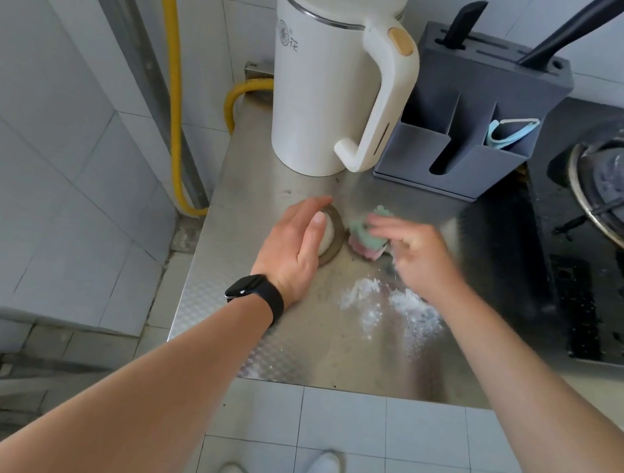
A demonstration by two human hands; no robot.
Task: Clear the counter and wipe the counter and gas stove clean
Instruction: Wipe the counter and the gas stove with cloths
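Note:
My left hand lies flat with straight fingers over a small round white object with a brown rim on the steel counter. My right hand is motion-blurred and holds a folded green and pink cloth against the counter just right of that object. White powder is spilled on the counter under my right forearm. The black gas stove with its burner sits at the right.
A white electric kettle and a grey knife block with black-handled knives stand at the back of the counter. A yellow gas hose runs down the tiled wall at the left. The counter's front edge is near my shoes.

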